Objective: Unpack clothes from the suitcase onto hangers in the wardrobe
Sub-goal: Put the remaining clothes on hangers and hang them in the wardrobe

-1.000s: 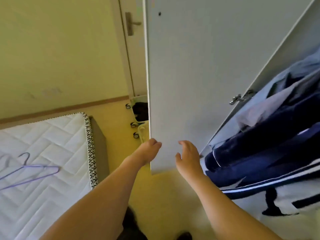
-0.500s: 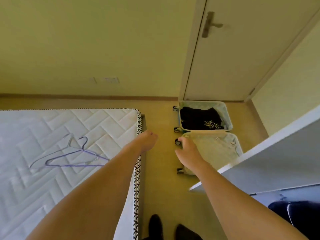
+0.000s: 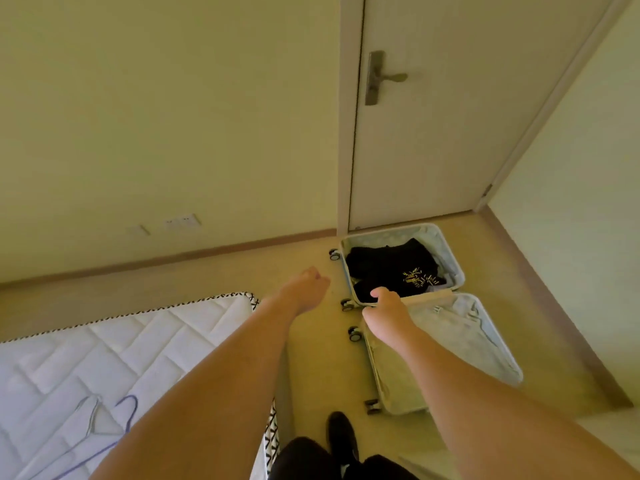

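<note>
- At the bottom centre of the frame a dark shoe (image 3: 341,436) stands on the floor (image 3: 311,358), pointing toward the case, so the person seems to be walking over for the next garment.
- In the lower left, wire hangers (image 3: 104,424) lie flat on the bare mattress (image 3: 104,355), likely laid out there so a garment can be spread and threaded on.
- Both arms stretch forward. The left hand (image 3: 304,289) is over the floor with its fingers loosely curled and nothing in it; the right hand (image 3: 386,311) is likewise empty and relaxed, seen in front of the case's hinge line, apparently not touching it.
- The suitcase (image 3: 450,344) lies opened flat right of centre, before the closed door (image 3: 485,116). Its nearer half shows only pale lining.
- The farther half holds folded black clothes (image 3: 391,268) with a gold print, not yet unpacked.
- The wardrobe is out of view.
</note>
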A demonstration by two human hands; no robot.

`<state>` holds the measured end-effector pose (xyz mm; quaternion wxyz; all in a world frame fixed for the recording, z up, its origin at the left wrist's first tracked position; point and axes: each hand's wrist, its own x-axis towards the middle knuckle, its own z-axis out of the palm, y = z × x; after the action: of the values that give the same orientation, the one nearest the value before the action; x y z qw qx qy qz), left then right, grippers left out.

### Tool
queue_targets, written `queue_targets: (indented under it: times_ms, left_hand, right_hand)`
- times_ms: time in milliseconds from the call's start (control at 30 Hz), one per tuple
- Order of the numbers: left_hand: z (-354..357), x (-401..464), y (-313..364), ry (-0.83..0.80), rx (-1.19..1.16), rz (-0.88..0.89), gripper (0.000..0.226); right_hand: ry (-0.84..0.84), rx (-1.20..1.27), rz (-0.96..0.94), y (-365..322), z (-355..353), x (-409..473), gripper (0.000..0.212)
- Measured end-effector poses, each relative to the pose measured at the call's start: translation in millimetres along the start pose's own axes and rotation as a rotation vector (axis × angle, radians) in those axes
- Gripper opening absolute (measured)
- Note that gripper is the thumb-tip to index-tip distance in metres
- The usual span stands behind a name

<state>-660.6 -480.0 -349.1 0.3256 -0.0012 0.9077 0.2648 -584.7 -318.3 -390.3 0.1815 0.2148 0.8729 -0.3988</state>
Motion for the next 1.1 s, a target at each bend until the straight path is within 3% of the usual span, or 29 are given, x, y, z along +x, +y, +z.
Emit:
queue_targets:
  times_ms: [400,533,633,867,1100]
  left_hand:
    - [-46,238,114,-0.165,0.207,0.208,0.014]
    - [-35,348,140,-0.258,0.265,0.264,0.015]
    - [-11,432,147,-0.274,0.234,0.24,0.035]
    - [120,638,104,-0.32,0.12,0.118,0.05]
    - [300,807,9,-0.319,0.131,-0.041,0.068]
  right_hand:
    - [0.181,0.202,0.295,-3,-81,194,0.054]
    - [0.217,0.246,0.359,10,-93,290,0.057]
    - [0.22,0.242,0.402,37,-94,365,0.057]
    - [0.22,0.213,0.486,170,-34,552,0.057]
    - [0.127,0.09,0.545,343,90,707,0.066]
